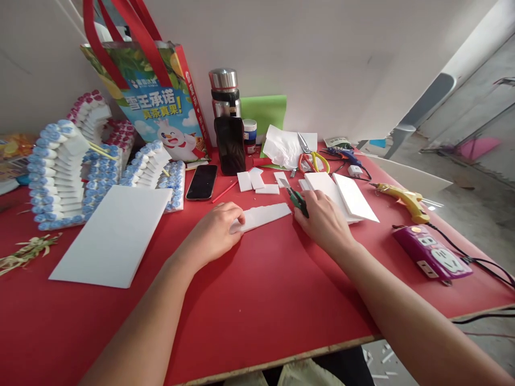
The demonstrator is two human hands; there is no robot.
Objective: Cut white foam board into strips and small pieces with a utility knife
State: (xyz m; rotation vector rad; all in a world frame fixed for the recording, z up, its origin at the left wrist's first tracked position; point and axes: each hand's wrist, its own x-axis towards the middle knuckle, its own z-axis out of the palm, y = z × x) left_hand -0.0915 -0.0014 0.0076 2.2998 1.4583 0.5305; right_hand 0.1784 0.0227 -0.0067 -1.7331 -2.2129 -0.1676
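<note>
My left hand (219, 228) is at the left end of a white foam board strip (265, 215), its fingers curled and pressed on it. The strip lies flat on the red table and its far edge looks uneven. In my right hand (324, 217) is a green utility knife (298, 203), its blade pointing away to the upper left, just off the strip's right end. Beyond the strip lie several small white foam pieces (267, 189). White board pieces (354, 195) are stacked beside my right hand, partly covered by it.
A large white board (115, 236) lies at left, before blue-and-white built shapes (60, 171). At the back stand a bag (161, 102), a thermos (223, 86) and phones (202, 182). Scissors (308, 153), a yellow glue gun (406, 201) and a purple power strip (432, 254) are right.
</note>
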